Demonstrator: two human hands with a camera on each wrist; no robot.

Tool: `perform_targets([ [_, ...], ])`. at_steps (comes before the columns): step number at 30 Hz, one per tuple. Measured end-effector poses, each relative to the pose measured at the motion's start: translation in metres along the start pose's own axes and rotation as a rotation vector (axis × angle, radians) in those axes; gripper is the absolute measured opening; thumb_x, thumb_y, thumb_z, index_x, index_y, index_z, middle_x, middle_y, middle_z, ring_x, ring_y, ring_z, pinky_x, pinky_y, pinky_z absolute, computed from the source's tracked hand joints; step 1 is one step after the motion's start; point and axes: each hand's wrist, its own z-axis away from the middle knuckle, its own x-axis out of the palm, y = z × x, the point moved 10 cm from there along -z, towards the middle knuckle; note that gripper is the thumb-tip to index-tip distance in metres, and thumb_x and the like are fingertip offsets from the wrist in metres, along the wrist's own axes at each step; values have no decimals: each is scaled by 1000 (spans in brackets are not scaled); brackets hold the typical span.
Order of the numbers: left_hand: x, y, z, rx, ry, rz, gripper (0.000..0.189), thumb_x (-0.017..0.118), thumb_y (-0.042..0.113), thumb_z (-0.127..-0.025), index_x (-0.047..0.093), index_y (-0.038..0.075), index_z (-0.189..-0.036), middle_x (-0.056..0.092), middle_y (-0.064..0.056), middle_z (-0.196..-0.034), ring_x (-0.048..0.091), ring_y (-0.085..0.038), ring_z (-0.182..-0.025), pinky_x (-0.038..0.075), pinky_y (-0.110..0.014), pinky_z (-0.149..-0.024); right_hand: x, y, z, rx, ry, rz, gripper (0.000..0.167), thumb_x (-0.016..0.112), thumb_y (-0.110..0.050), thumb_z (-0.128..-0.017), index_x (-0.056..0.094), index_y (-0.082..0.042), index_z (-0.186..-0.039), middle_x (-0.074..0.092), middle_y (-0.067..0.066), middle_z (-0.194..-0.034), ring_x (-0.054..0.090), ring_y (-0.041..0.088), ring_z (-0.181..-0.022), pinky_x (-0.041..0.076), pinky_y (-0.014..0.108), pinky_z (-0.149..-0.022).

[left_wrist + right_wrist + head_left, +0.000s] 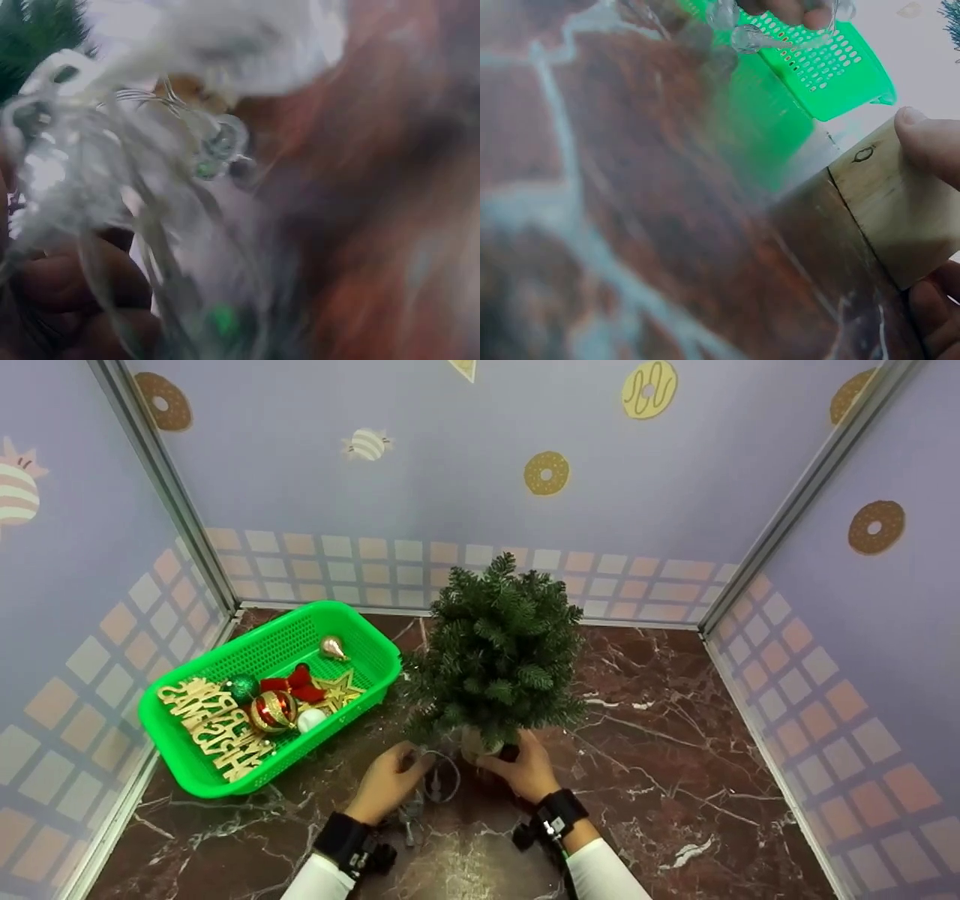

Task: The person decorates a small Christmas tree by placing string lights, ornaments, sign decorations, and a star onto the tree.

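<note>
A small artificial Christmas tree (502, 652) stands upright in the middle of the head view. My right hand (529, 769) grips its wooden base (892, 210), with the thumb on top and fingers underneath in the right wrist view. To the left of the base, my left hand (388, 780) holds a bunch of clear string lights (444, 780). Loops of the wire hang beside its thumb, and part trails down toward the tabletop. Close up in the left wrist view, the tangled wire (150, 195) with small bulbs covers much of the fingers (82, 277).
A green plastic basket (184, 776) stands at the left. Inside lie gold lettering (214, 727), a red-and-gold ball (274, 711), a green ball (242, 688), a red bow (300, 686) and gold stars (341, 690). Patterned walls enclose the dark marbled tabletop (675, 780).
</note>
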Motion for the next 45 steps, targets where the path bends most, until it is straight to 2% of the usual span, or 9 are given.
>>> perform_targets([
  [6,11,-2,3,-18,19,9,31,73,46,-102,62,18,-96,49,6,-72,44,-4,-59,35,-25,-62,-3,-1,6,10,-14,-36,75,85,-54,-90,53,-36,-155,59,-1,-156,56,27,-146,47,53,-120],
  [11,11,-9,6,-78,24,-7,37,71,53,-102,65,17,-106,54,3,-75,49,-7,-60,39,-26,-62,-4,5,14,65,-12,-80,87,84,-50,-92,44,-21,-163,49,11,-165,46,36,-154,41,60,-123],
  [15,9,-12,6,-127,10,19,47,52,56,-111,68,11,-115,65,-7,-89,61,-17,-76,48,-34,-73,-6,8,17,97,3,-78,92,83,-50,-93,40,-14,-165,46,17,-167,43,41,-155,39,63,-124],
  [19,7,-16,5,-158,8,65,48,38,39,-118,71,6,-129,70,-16,-101,66,-27,-87,52,-42,-88,-5,6,17,73,0,-79,85,82,-49,-94,43,-19,-164,49,14,-166,47,40,-153,40,62,-123],
  [24,7,-14,4,-101,-9,45,27,56,17,-108,72,2,-124,72,-12,-104,61,-16,-83,51,-36,-83,-4,5,16,49,-12,-88,81,82,-48,-95,44,-27,-163,50,9,-165,48,36,-153,40,60,-123],
  [30,8,-9,5,2,-22,33,28,69,12,-99,73,2,-125,68,-6,-99,55,-10,-81,47,-29,-78,-6,5,20,59,4,-82,82,78,-48,-98,41,-20,-165,45,14,-169,42,40,-157,37,63,-124],
  [35,3,-10,6,-15,21,109,24,73,10,-97,73,7,-120,73,-7,-103,64,-10,-86,52,-26,-77,-9,2,32,65,51,-101,80,75,-42,-102,38,-9,-166,54,20,-158,58,40,-141,50,58,-114],
  [40,-2,-9,8,-53,48,182,21,76,8,-93,70,7,-113,71,-9,-105,65,-14,-92,53,-28,-81,-5,-9,43,33,54,-115,51,78,-37,-100,61,-11,-141,71,13,-124,70,25,-105,58,34,-89],
  [45,1,-8,10,-67,19,188,24,78,8,-90,66,5,-110,67,-9,-101,62,-13,-86,51,-28,-79,17,-26,53,-13,-99,6,50,81,-54,-93,68,-23,-129,70,-2,-129,69,18,-116,56,36,-100],
])
